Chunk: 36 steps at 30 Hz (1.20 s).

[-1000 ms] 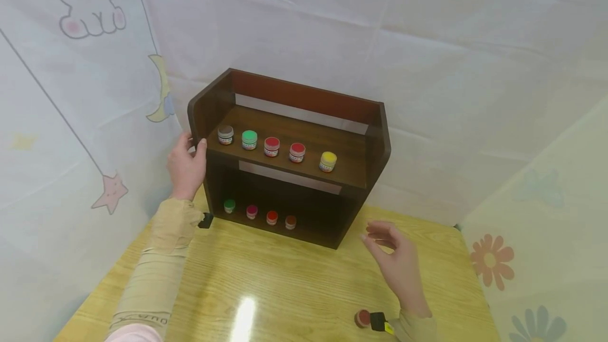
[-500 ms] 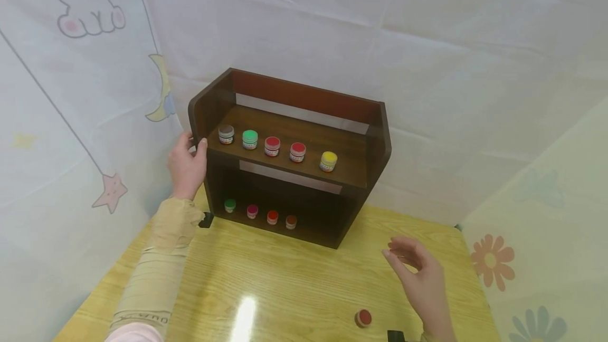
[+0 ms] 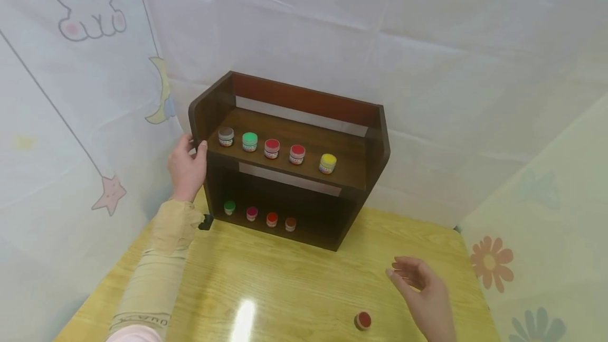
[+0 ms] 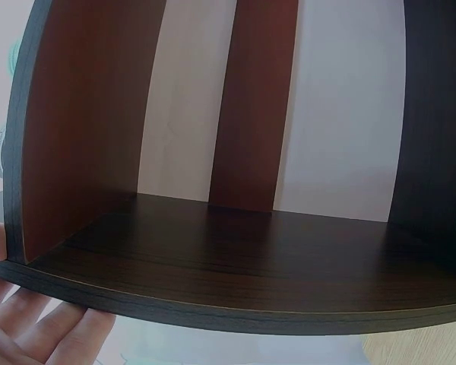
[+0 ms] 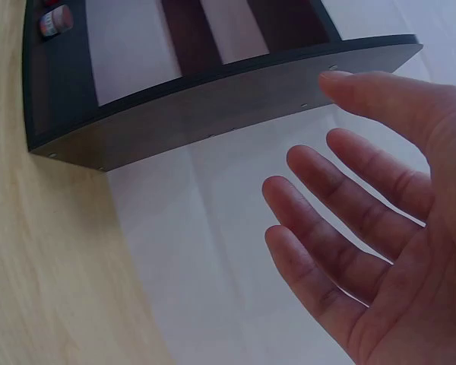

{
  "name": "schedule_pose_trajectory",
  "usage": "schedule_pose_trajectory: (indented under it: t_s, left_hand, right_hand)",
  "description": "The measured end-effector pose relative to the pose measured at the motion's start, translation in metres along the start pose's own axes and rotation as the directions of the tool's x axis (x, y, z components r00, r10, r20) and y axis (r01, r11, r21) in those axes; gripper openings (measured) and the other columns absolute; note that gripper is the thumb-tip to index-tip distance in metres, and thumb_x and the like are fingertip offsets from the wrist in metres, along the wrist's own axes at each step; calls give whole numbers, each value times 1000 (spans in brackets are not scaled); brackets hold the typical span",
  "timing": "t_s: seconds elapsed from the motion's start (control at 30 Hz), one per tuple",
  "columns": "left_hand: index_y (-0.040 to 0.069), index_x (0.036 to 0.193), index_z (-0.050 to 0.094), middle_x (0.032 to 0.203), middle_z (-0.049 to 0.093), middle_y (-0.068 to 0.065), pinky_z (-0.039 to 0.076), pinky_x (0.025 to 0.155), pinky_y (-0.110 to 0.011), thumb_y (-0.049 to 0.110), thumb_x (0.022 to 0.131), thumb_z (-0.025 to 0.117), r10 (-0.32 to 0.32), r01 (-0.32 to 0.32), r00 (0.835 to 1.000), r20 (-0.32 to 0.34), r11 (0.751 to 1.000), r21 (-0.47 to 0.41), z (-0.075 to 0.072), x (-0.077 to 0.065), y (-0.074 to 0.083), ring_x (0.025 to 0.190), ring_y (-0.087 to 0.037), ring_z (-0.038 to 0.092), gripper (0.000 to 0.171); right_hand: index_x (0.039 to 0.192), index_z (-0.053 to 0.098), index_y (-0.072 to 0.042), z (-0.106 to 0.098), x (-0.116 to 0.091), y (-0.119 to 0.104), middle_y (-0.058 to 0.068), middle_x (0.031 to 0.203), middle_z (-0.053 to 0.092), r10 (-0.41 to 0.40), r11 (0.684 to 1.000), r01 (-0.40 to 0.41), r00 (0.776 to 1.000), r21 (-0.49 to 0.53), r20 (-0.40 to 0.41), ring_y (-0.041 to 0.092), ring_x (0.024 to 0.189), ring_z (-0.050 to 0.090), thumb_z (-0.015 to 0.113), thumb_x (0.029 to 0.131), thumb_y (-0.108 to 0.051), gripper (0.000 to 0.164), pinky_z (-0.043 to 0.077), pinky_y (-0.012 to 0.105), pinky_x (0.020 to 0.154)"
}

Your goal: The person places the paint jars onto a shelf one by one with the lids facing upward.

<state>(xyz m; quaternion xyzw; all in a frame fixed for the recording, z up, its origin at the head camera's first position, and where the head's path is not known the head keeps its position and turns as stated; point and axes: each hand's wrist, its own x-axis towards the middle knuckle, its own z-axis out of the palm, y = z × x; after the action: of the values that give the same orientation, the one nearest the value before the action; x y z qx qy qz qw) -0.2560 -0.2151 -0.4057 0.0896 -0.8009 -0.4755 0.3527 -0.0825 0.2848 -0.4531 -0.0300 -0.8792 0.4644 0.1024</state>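
Observation:
A dark brown two-tier shelf (image 3: 309,98) stands on the table. My left hand (image 3: 187,172) grips its left side panel at upper-board height, with the thumb on the front edge. In the left wrist view, the fingers (image 4: 49,331) lie along the panel's outer face. My right hand (image 3: 427,294) is over the table, right of the shelf, holding nothing. Its fingers are loosely bent and apart in the right wrist view. To its left sits a small paint jar (image 3: 363,321) with a dark red lid, apart from the hand.
Several paint jars line the upper board, among them a green-lidded jar (image 3: 249,142) and a yellow-lidded jar (image 3: 328,163). More stand below, including a purple-lidded jar (image 3: 252,214). White cloth (image 3: 427,67) hangs behind and at both sides of the wooden table (image 3: 285,284).
My right hand has drawn back from the shelf, toward the right and nearer to me. The left hand keeps its hold on the panel, and the jars stay in place.

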Motion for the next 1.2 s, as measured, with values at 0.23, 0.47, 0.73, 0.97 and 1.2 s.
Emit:
schedule_pose_trajectory:
  t_s: [0.23,0.47,0.73,0.97,1.2]
  left_hand:
    - [0,123,64,122,68,-23,53,92,-53,25,104,58,-6,6,1000,4,1000,7,-1,0,2,105,-40,69,33]
    - [0,123,63,123,68,-23,52,93,-53,24,104,58,-6,6,1000,4,1000,6,0,-1,1,110,-39,67,32]
    - [-1,123,63,123,67,-24,52,93,-54,25,104,58,-8,8,1000,3,1000,13,-2,-2,3,107,-41,68,32]
    - [-1,123,64,124,67,-23,53,94,-52,25,104,58,-5,5,1000,1,1000,5,-1,0,3,108,-40,68,33]
    - [-2,124,63,125,67,-22,52,95,-52,24,104,59,-16,16,1000,16,1000,-9,-1,-2,2,114,-38,65,33]
  right_hand:
    - [122,67,-8,9,-6,20,5,113,70,121,992,-123,985,6,123,13,94,67,81,90,-28,40,55,26,79]
    - [120,68,-6,21,-16,44,11,110,70,203,978,-210,960,15,193,20,91,68,85,85,-22,43,57,30,76]
    - [120,68,-3,33,-23,76,10,111,70,256,967,-248,926,-63,278,25,91,67,88,80,-27,50,59,43,73]
    - [122,66,-3,40,-26,91,11,112,68,287,958,-270,893,-98,346,28,92,66,90,76,-34,61,57,47,68]
    - [123,62,5,40,-27,102,11,110,66,277,952,-305,842,-14,462,25,90,64,86,82,-28,58,56,43,70]
